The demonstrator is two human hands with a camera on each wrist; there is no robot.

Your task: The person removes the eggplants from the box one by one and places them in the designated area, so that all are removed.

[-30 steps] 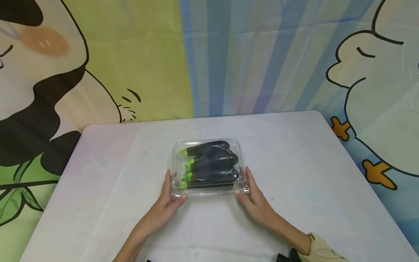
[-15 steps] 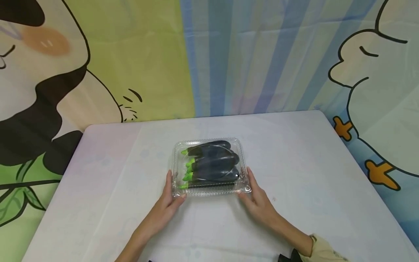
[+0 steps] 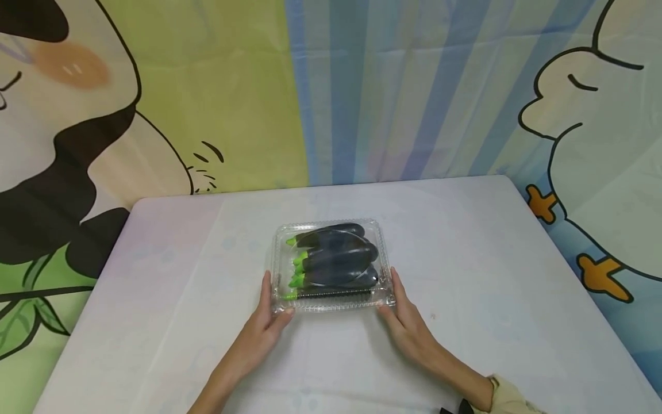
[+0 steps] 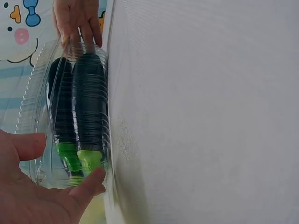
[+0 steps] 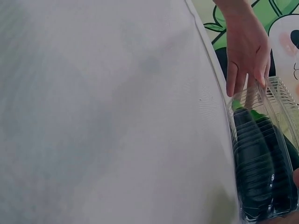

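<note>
Tabletop (image 3: 465, 276), white-covered, bears a closed clear clamshell box (image 3: 384, 246) near its centre, packed with dark eggplants (image 3: 336, 261), their green stems toward the person's left. Left hand (image 3: 261, 330) and right hand (image 3: 408, 328) clasp the box's near corners, thumbs on the front rim, fingers straight along the sides. Judged best practice: press evenly at both corners, keeping the thin shell flat and undistorted.
</note>
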